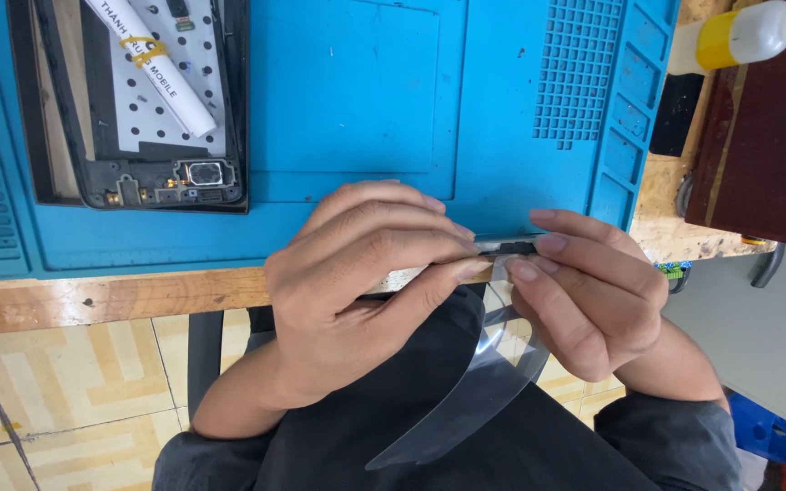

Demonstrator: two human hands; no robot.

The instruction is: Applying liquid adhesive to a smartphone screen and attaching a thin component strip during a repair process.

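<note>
With both hands meeting at the bench's front edge, a thin dark strip (513, 246) is pinched between them, just off the blue mat (357, 100).

Open mat room lies behind the hands; opened phone frame (129, 100) with a white tube (152, 59) sits well apart, far left. Strip's long axis runs left-right, level with the wooden edge (111, 295). Left hand (357, 282) curled knuckles-up, fingertips closed on the strip's left end; right hand (593, 300) mirrors it, narrow pinch on the right end. Clear curved film (466, 400) hangs below them over the lap.
</note>
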